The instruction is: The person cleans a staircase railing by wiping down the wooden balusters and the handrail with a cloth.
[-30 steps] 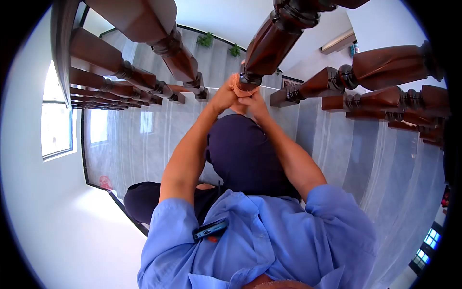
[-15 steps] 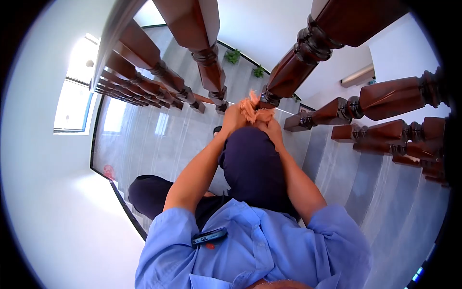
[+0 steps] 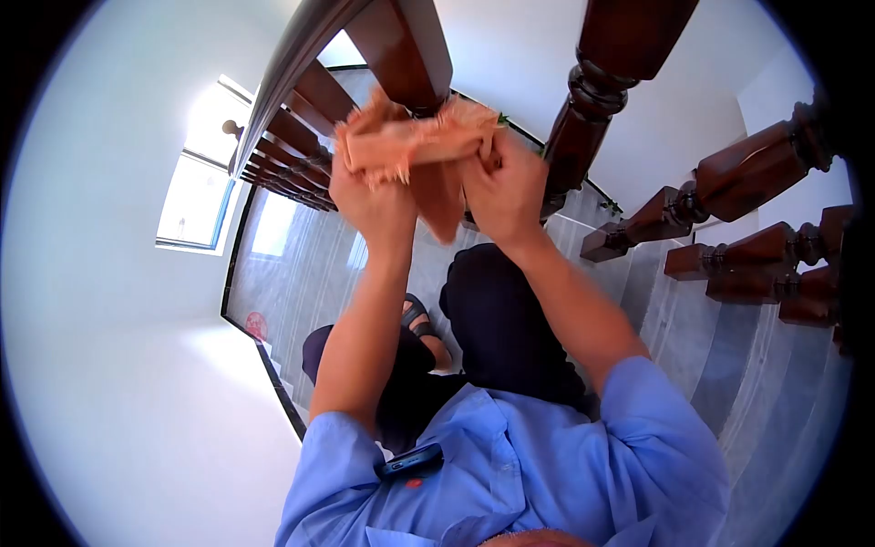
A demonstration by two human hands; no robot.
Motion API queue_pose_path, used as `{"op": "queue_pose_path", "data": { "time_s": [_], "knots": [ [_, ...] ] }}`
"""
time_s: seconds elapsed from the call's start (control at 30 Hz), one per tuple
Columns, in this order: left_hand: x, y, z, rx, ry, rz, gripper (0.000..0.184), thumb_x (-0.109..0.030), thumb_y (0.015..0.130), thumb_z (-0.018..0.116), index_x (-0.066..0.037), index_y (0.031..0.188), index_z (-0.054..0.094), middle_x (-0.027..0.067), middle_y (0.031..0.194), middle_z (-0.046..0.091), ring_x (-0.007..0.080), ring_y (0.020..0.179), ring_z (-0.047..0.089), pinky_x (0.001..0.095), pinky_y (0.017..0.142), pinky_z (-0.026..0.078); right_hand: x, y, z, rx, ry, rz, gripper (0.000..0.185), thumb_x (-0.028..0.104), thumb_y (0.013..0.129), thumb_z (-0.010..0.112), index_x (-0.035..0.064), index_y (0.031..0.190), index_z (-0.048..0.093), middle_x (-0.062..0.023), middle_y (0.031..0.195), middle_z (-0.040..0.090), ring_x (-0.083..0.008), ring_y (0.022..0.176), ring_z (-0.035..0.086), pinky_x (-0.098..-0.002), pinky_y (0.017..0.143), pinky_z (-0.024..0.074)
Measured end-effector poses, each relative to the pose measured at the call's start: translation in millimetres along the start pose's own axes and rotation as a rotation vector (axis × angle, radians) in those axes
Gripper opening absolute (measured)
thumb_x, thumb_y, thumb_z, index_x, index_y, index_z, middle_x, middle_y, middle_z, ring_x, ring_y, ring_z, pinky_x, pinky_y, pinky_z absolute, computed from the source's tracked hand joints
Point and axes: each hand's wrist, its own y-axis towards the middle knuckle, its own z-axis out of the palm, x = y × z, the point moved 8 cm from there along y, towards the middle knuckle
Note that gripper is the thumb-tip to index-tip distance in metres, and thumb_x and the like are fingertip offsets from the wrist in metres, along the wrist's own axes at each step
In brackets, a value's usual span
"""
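An orange cloth (image 3: 415,146) with frayed edges is stretched between my two hands, part of it hanging down in the middle. My left hand (image 3: 372,202) grips its left end with the fingers closed. At the right end, my right hand (image 3: 506,187) pinches the cloth. Just behind the cloth stands a dark reddish-brown wooden baluster (image 3: 406,55); the cloth hides its lower part, and I cannot tell whether the two touch. Another turned baluster (image 3: 592,100) stands to the right of my right hand.
A wooden handrail (image 3: 296,64) runs along the upper left, over several more balusters. More balusters (image 3: 729,187) stand at the right beside grey steps (image 3: 729,365). A window (image 3: 193,201) is in the left white wall. A phone (image 3: 410,462) sticks out of my shirt pocket.
Both hands have risen from the foot of a baluster, moving up and left. The bunched cloth is now spread between them. The view has shifted, and my sandalled foot shows more.
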Motion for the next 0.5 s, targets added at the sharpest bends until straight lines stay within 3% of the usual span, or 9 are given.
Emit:
{"op": "queue_pose_path", "data": {
  "time_s": [0.03,0.07,0.17,0.23,0.27,0.33,0.37,0.43,0.5],
  "knots": [
    [-10,14,3,-0.028,-0.028,0.029,0.03,-0.003,0.09,0.068,0.004,0.119,0.063,0.0079,0.11,0.071,0.0146,0.104,0.065,0.028,0.093,0.05,12,10,-6,-0.159,0.001,-0.102,0.018,0.018,0.087,0.074,0.0009,0.089,0.068,-0.0169,0.07,0.062,-0.033,0.058,0.059,-0.0359,0.057,0.0483],
    [-14,27,8,-0.035,-0.032,0.034,0.03,-0.003,0.09,0.068,0.004,0.119,0.063,0.0079,0.11,0.071,0.0146,0.104,0.065,0.028,0.093,0.05,20,21,-1,-0.156,0.0,-0.111,0.018,0.018,0.087,0.074,0.0009,0.089,0.068,-0.0169,0.07,0.062,-0.033,0.058,0.059,-0.0359,0.057,0.0483],
    [-27,65,27,-0.082,-0.233,0.111,0.03,-0.004,0.096,0.058,0.003,0.125,0.061,0.0088,0.116,0.069,0.0149,0.106,0.064,0.0272,0.095,0.048,39,51,-15,-0.451,0.211,-0.143,0.021,0.016,0.089,0.072,-0.0011,0.101,0.068,-0.01,0.076,0.066,-0.016,0.07,0.063,-0.0314,0.069,0.0526],
    [-26,80,46,0.06,-0.496,-0.001,0.031,-0.015,0.105,0.047,-0.001,0.129,0.062,0.0072,0.124,0.065,0.0165,0.117,0.06,0.0281,0.101,0.045,37,78,-8,-0.356,0.424,-0.172,0.04,0.018,0.092,0.071,-0.0009,0.125,0.059,-0.0106,0.1,0.069,-0.0171,0.086,0.065,-0.0319,0.08,0.0532],
    [-23,77,54,0.078,-0.632,-0.115,0.033,-0.016,0.105,0.043,-0.003,0.129,0.061,0.0074,0.126,0.064,0.0189,0.119,0.058,0.0293,0.102,0.044,38,86,-6,-0.353,0.412,-0.168,0.04,0.018,0.092,0.071,-0.0009,0.125,0.059,-0.0106,0.1,0.069,-0.0171,0.086,0.065,-0.0319,0.08,0.0532],
    [-23,76,57,0.094,-0.707,-0.052,0.031,-0.016,0.105,0.043,-0.003,0.125,0.062,0.0072,0.125,0.064,0.0201,0.117,0.059,0.0304,0.1,0.045,72,97,7,-0.136,0.798,-0.458,0.061,0.03,0.103,0.061,-0.0005,0.148,0.036,-0.0145,0.128,0.059,-0.0203,0.118,0.058,-0.0345,0.106,0.0445],
    [-25,75,57,0.109,-0.774,0.02,0.03,-0.016,0.105,0.042,-0.004,0.122,0.063,0.007,0.124,0.064,0.0212,0.115,0.06,0.0315,0.098,0.046,80,102,11,-0.134,0.791,-0.453,0.061,0.03,0.103,0.061,-0.0005,0.148,0.036,-0.0145,0.128,0.059,-0.0203,0.118,0.058,-0.0345,0.106,0.0445],
    [-11,71,62,0.027,-0.949,-0.108,0.032,-0.022,0.107,0.039,-0.003,0.117,0.062,0.0072,0.119,0.067,0.0237,0.106,0.063,0.0342,0.092,0.048,91,111,32,0.024,0.737,-0.39,0.063,0.036,0.105,0.056,-0.0009,0.151,0.034,-0.016,0.134,0.054,-0.0208,0.126,0.051,-0.036,0.112,0.0376],
    [-30,75,69,0.164,-1.055,0.183,0.049,-0.038,0.111,0.042,0.002,0.137,0.052,0.0145,0.13,0.06,0.0234,0.124,0.058,0.0351,0.109,0.043,87,116,34,0.035,0.689,-0.38,0.057,0.036,0.104,0.058,-0.0005,0.144,0.039,-0.0142,0.129,0.056,-0.0196,0.119,0.054,-0.0345,0.106,0.0418]
  ]
}}
